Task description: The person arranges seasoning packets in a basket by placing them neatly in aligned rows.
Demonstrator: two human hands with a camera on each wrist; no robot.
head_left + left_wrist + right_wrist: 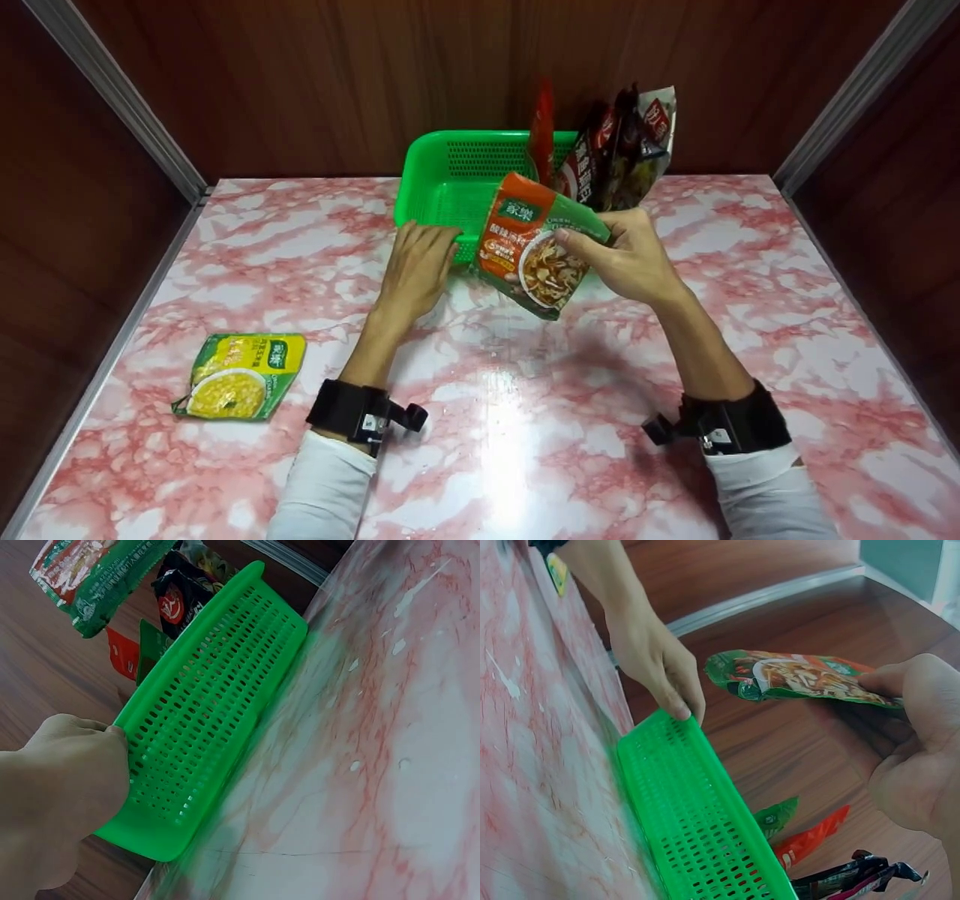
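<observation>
My right hand (637,255) pinches an orange and green soup packet (517,232) by its edge, thumb on the printed front. The packet is tilted and held up over the near side of a green plastic basket (424,172). My left hand (416,270) grips the basket's near rim at its left part, fingers over the edge, as the left wrist view shows with the hand (75,772) at the rim. A red packet (542,135) and dark packets (611,157) stand upright in the basket's right part. In the right wrist view, a green packet (776,816) shows beside the red one.
A yellow and green corn soup packet (247,375) lies flat on the red-and-white marbled table (465,457) at the left. Brown wood-grain panels (315,82) enclose the back and sides, with metal strips at the corners. The basket stands near the back panel.
</observation>
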